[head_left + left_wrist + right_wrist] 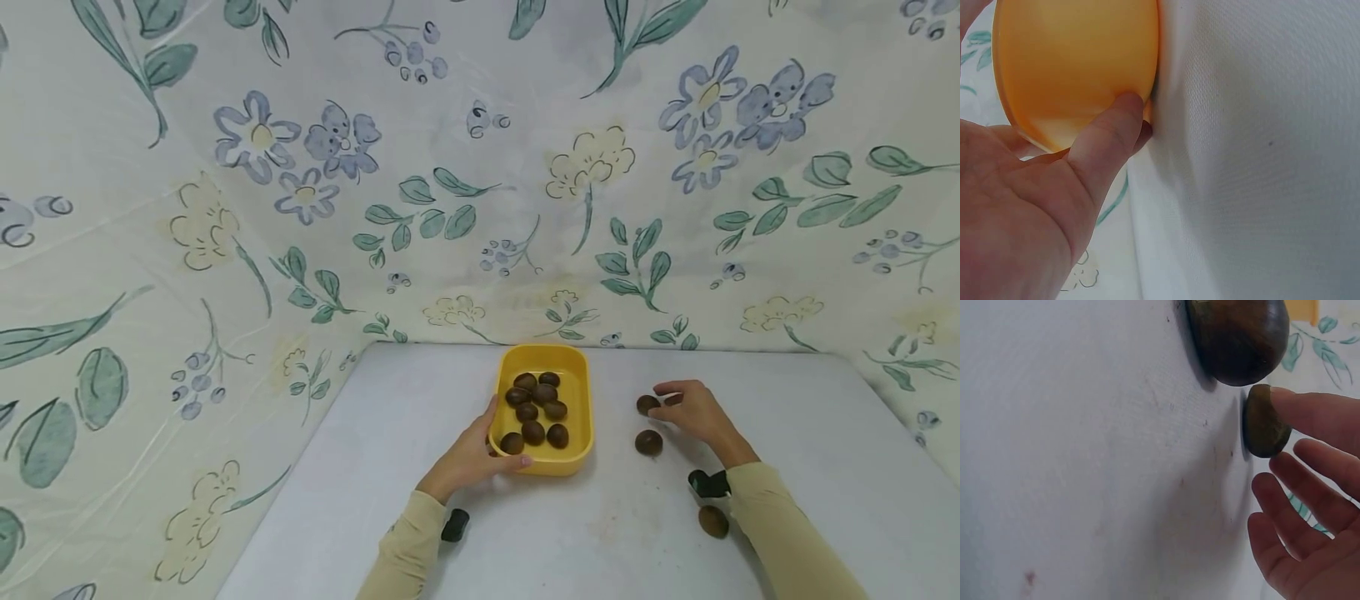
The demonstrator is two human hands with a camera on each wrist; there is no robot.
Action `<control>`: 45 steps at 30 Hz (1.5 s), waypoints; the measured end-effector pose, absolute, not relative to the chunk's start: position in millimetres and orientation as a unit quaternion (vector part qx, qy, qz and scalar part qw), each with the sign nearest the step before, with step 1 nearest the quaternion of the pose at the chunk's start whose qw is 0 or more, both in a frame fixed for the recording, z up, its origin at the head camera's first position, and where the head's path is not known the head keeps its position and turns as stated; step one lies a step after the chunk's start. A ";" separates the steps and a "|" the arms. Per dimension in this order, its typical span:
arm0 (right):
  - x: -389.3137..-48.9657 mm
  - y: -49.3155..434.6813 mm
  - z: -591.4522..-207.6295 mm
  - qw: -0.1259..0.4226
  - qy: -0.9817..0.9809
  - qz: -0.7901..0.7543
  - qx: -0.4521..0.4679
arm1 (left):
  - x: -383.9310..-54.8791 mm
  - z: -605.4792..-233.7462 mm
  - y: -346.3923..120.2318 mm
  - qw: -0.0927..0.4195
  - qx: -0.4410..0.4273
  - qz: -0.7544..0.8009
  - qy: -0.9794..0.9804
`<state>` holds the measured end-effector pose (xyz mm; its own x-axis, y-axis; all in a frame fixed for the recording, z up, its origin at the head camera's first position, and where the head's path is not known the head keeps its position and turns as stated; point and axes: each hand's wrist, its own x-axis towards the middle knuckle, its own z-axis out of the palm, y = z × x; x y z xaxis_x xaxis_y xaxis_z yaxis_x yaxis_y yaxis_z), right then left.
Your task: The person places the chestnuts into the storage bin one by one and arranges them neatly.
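In the head view my left hand (468,457) holds the near left corner of a yellow plastic tray (584,417). Its thumb presses the tray's outer wall (1079,56) in the left wrist view; the other fingers are mostly hidden. Several brown chestnuts (545,393) lie inside the tray. To the right, my right hand (697,412) is at a chestnut (647,405) on the table, thumb and a fingertip at opposite sides of it. The right wrist view shows this chestnut (1264,425) between thumb and finger, with a nearer, larger-looking chestnut (1241,337) beside it.
Two more loose chestnuts lie on the white table (600,533): one chestnut (648,442) just below the right hand, another chestnut (713,522) beside the right forearm. Flower-patterned cloth (480,250) stands behind the table and along its left side.
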<state>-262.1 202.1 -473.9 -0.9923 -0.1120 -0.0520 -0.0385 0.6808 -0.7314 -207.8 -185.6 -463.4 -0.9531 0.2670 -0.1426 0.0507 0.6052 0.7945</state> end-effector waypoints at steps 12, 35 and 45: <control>-265.5 198.8 -477.1 0.042 0.918 -0.390 -0.056 | -207.3 -462.2 -185.3 0.124 0.094 0.432 0.888; -262.6 192.4 -467.3 0.028 0.918 -0.393 -0.055 | -206.0 -461.5 -184.8 0.124 0.097 0.427 0.890; -251.1 168.7 -442.9 0.027 0.906 -0.414 -0.088 | -205.9 -460.8 -185.2 0.123 0.099 0.429 0.889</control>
